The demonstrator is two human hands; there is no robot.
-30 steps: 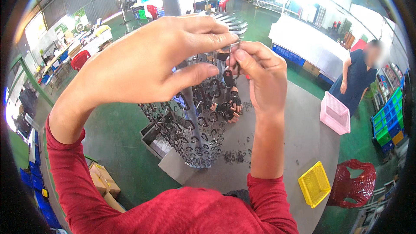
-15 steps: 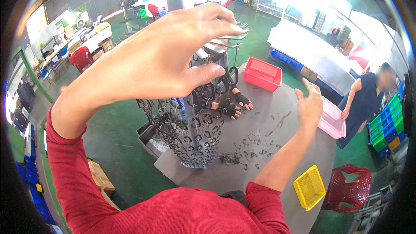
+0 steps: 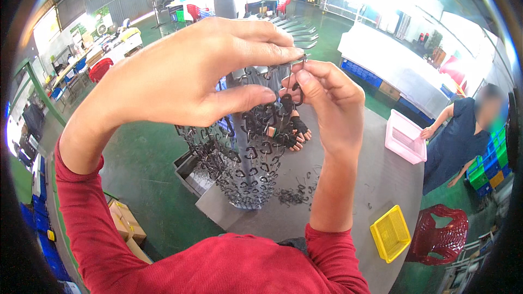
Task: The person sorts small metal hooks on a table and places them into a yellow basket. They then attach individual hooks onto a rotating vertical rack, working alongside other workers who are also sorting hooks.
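Observation:
A rack with metal prongs stands in front of me, hung all round with black carabiner-like clips. My left hand reaches over its top, thumb and fingers apart; its fingertips are at a prong's end. Raised beside them, my right hand pinches a black clip between thumb and fingers, close to the prong tip. Loose black clips lie on the grey table below. Behind the rack, another person's hands in black fingerless gloves rest over the table.
A yellow basket sits at the table's right edge, next to a dark red chair. A co-worker in dark clothes holds a pink basket. Cardboard boxes stand lower left, and a grey bin is left of the rack.
My right hand has come from the right up to the prong by my left hand. The pink basket has moved left over the table. The red bin no longer shows.

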